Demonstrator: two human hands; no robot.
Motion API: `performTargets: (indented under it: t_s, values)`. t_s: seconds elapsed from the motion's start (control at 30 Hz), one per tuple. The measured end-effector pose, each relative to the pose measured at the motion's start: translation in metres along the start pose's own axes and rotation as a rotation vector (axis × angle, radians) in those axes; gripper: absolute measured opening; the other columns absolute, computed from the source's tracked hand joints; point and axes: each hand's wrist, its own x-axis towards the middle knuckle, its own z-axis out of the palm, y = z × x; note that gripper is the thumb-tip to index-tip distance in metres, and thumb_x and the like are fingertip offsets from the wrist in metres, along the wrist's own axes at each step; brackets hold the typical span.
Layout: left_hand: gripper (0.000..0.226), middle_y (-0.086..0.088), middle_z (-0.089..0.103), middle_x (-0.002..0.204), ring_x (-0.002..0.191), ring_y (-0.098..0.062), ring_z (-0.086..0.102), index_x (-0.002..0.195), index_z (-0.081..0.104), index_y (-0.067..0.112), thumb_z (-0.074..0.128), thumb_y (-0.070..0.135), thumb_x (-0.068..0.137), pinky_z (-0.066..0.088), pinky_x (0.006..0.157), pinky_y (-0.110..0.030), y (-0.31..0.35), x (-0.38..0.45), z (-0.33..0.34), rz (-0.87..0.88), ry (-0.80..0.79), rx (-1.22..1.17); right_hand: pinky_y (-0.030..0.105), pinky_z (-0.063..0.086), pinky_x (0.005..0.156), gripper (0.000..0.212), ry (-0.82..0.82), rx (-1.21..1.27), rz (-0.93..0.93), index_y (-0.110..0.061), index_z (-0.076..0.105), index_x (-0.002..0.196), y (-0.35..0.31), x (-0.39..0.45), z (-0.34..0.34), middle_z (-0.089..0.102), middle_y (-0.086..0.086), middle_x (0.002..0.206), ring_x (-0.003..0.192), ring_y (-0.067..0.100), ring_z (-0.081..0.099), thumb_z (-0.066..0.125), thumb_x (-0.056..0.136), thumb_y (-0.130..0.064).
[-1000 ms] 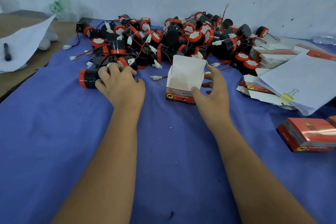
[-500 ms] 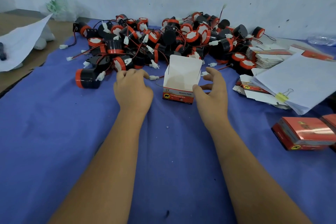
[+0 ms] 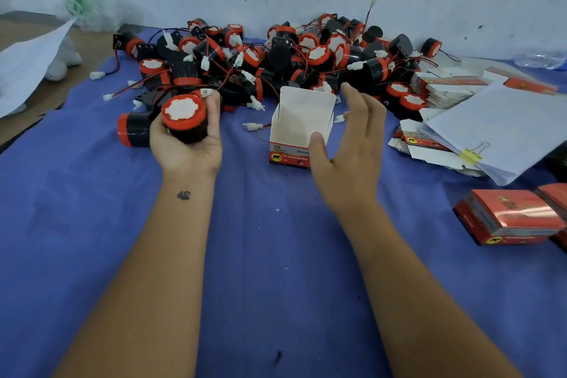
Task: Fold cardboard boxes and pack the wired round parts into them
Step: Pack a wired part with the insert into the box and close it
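orange-capped round part [image 3: 183,120] gripped in our left hand [image 3: 187,144], just left of the open box [image 3: 302,129] on the bench [image 3: 92,224] | right hand [image 3: 346,156] relaxed beside box, holding nothing | step: packing | next: we tuck the wire and lower the part in

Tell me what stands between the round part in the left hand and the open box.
Nothing visible. The left hand grips the round part left of the open box, with only bare blue cloth and a loose white plug low between them. The right hand is beside the box, not over its opening.
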Motion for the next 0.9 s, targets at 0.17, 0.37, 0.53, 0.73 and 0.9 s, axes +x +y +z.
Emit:
performTargets:
  t_s: [0.17, 0.37, 0.53, 0.73, 0.9]
  values:
    - [0.036, -0.033, 0.063, 0.110, 0.103, -0.046, 0.064, 0.117, 0.056, -0.004, 0.053, 0.014, 0.086, 0.059, 0.079, -0.051, -0.008, -0.010, 0.001, -0.125, -0.171, -0.046, 0.044, 0.051, 0.080, 0.048, -0.135, 0.026, -0.179, -0.005, 0.052, 0.131, -0.016, -0.005, 0.005, 0.053, 0.011, 0.122, 0.103, 0.025, 0.054, 0.060, 0.084, -0.014]
    - [0.034, -0.002, 0.070, 0.102, 0.104, -0.021, 0.064, 0.100, 0.051, 0.022, 0.047, -0.006, 0.081, 0.054, 0.091, -0.041, -0.029, -0.014, -0.004, -0.143, -0.497, 0.486, 0.026, 0.047, 0.075, 0.060, -0.335, 0.104, -0.110, -0.019, 0.038, 0.145, -0.024, -0.010, 0.012, 0.052, -0.003, 0.129, 0.104, 0.012, 0.052, 0.057, 0.092, -0.039]
    - [0.055, 0.004, 0.067, 0.094, 0.110, -0.017, 0.061, 0.128, 0.045, 0.019, 0.044, -0.008, 0.081, 0.053, 0.095, -0.040, -0.039, -0.018, -0.005, -0.180, -0.651, 0.645, 0.019, 0.044, 0.092, 0.069, -0.285, 0.178, -0.024, -0.015, 0.030, 0.149, -0.020, -0.009, 0.014, 0.041, -0.001, 0.139, 0.122, 0.004, 0.040, 0.061, 0.092, -0.039]
    - [0.049, 0.001, 0.068, 0.109, 0.116, -0.017, 0.059, 0.126, 0.051, 0.026, 0.043, -0.003, 0.087, 0.048, 0.104, -0.044, -0.044, -0.018, -0.006, -0.166, -0.707, 0.733, 0.016, 0.047, 0.091, 0.060, -0.199, 0.336, 0.093, -0.010, 0.044, 0.141, -0.022, -0.006, 0.016, 0.045, -0.005, 0.127, 0.115, -0.007, 0.041, 0.069, 0.089, -0.027]
    - [0.039, -0.004, 0.065, 0.126, 0.108, -0.018, 0.058, 0.119, 0.064, 0.030, 0.041, 0.013, 0.092, 0.051, 0.087, -0.034, -0.036, -0.015, -0.002, -0.138, -0.605, 0.727, 0.001, 0.038, 0.083, 0.058, -0.144, 0.236, 0.075, -0.012, 0.052, 0.134, -0.019, -0.003, 0.011, 0.050, 0.004, 0.126, 0.105, -0.005, 0.039, 0.074, 0.081, -0.022]
